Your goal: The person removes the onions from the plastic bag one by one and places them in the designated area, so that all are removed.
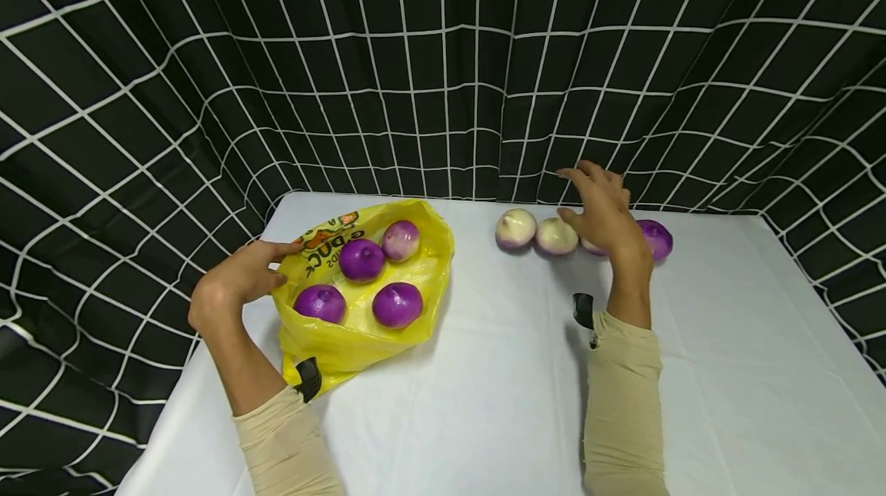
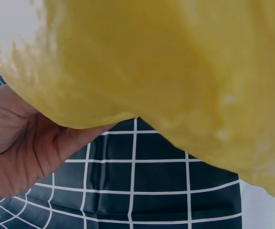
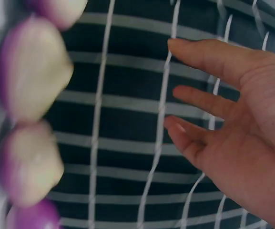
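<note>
A yellow plastic bag (image 1: 356, 346) with printing on it lies with its mouth wide apart on the left of the table. Several purple turnips (image 1: 398, 305) sit inside, one of them paler. At the bag's left rim, my left hand (image 1: 238, 281) pinches the plastic; the left wrist view shows its thumb along the edge, other fingers hidden behind the bag. Over a row of turnips (image 1: 515, 230) at the table's back right hovers my right hand (image 1: 602, 208), fingers spread and holding nothing. It partly hides one turnip. White undersides of two turnips (image 3: 35, 69) face up.
A white cloth covers the table (image 1: 498, 404). Behind and at both sides hangs a black curtain (image 1: 429, 81) with a white grid, close to the table's back edge.
</note>
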The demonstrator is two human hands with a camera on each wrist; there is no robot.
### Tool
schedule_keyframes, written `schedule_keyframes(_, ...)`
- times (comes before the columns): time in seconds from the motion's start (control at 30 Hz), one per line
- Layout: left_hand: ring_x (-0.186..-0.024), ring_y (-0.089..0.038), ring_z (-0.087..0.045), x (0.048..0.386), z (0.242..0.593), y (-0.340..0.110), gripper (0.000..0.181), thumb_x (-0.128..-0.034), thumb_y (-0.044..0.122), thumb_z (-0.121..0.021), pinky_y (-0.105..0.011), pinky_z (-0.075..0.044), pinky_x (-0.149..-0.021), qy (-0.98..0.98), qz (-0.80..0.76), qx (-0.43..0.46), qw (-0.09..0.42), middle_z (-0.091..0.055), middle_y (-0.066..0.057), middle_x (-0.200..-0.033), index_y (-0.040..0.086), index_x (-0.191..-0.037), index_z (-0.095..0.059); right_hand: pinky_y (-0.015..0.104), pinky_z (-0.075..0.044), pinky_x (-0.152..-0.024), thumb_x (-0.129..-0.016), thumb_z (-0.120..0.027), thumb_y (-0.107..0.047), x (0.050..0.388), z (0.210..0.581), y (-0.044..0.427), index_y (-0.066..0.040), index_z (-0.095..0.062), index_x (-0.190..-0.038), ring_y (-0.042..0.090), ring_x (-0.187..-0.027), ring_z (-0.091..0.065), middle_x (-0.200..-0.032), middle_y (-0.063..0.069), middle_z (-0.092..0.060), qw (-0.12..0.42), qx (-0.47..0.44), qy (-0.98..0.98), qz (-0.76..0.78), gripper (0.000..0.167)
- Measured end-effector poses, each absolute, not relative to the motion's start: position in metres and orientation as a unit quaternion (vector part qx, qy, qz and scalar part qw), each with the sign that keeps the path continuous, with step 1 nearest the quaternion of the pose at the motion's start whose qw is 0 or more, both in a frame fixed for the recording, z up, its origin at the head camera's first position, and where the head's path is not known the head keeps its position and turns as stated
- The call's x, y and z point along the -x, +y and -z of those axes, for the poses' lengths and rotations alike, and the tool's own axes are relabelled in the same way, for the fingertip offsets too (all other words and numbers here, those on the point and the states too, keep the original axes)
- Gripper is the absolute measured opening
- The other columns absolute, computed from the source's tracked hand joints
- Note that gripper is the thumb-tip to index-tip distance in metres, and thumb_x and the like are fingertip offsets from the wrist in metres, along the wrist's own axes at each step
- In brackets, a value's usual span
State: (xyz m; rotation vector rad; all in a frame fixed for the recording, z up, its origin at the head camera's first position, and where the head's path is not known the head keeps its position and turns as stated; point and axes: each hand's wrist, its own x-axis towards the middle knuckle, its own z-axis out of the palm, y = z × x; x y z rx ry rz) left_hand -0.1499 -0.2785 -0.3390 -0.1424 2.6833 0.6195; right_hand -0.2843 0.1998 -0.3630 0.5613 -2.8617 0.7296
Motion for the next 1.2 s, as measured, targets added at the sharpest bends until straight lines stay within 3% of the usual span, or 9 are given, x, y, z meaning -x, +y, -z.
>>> schedule_keyframes(0.13,-0.141,-0.051,-0.044,0.15,0.338,-0.279,0.063,-0.0975,-0.001,-0.058,-0.069,-0.044,-0.113,0.956,-0.22,0.046,0.188,-0.051,-0.033,-0.153,0.008,-0.158,-0.044,0.075,-0.028,-0.116,-0.095,-0.07,-0.007,0.274,0.356,0.153,-0.008,-0.053,-0.149,0.055,-0.149,-0.031,-0.165,0.027,-0.036,0.061,-0.25,-0.941,-0.218,0.057)
schedule_keyframes(0.37,-0.14,-0.051,-0.047,0.15,0.341,-0.278,0.062,-0.0972,-0.003,-0.058,-0.068,-0.045,-0.113,0.957,-0.219,0.039,0.186,-0.052,-0.034,-0.151,0.007,-0.157,-0.045,0.061,-0.042,-0.116,-0.095,-0.075,-0.015,0.243,0.358,0.075,-0.011,-0.058,-0.145,0.043,-0.142,-0.046,-0.158,0.019,-0.05,0.045,-0.428,-0.887,-0.165,0.053)
schedule_keyframes(0.5,-0.139,-0.05,-0.049,0.151,0.34,-0.278,0.062,-0.097,-0.003,-0.059,-0.067,-0.046,-0.112,0.958,-0.219,0.032,0.181,-0.053,-0.034,-0.15,0.006,-0.157,-0.046,0.054,-0.044,-0.116,-0.095,-0.076,-0.02,0.227,0.366,0.044,-0.012,-0.059,-0.142,0.039,-0.142,-0.048,-0.154,0.015,-0.055,0.018,-0.504,-0.852,-0.143,0.051)
schedule_keyframes(0.8,-0.143,-0.053,-0.044,0.152,0.34,-0.278,0.06,-0.0982,-0.001,-0.058,-0.069,-0.045,-0.113,0.959,-0.214,0.039,0.184,-0.053,-0.034,-0.151,0.006,-0.157,-0.046,0.052,-0.033,-0.129,-0.1,-0.071,-0.028,0.208,0.379,0.003,-0.019,-0.057,-0.149,0.033,-0.151,-0.039,-0.158,0.011,-0.05,-0.078,-0.54,-0.833,-0.088,0.052)
schedule_keyframes(1.0,-0.142,-0.053,-0.045,0.151,0.339,-0.279,0.06,-0.0979,-0.002,-0.059,-0.068,-0.046,-0.111,0.959,-0.216,0.034,0.183,-0.052,-0.035,-0.15,0.005,-0.156,-0.046,0.043,-0.036,-0.128,-0.102,-0.068,-0.036,0.202,0.385,-0.008,-0.022,-0.048,-0.157,0.029,-0.145,-0.044,-0.16,0.005,-0.048,-0.081,-0.557,-0.826,-0.036,0.061)
schedule_keyframes(1.2,-0.142,-0.053,-0.044,0.151,0.34,-0.279,0.06,-0.0982,-0.001,-0.059,-0.07,-0.044,-0.112,0.958,-0.22,0.037,0.181,-0.052,-0.034,-0.151,0.006,-0.156,-0.046,0.038,-0.038,-0.127,-0.103,-0.066,-0.029,0.197,0.391,-0.016,-0.02,-0.053,-0.151,0.025,-0.146,-0.049,-0.158,0.005,-0.05,-0.096,-0.561,-0.822,-0.005,0.051)
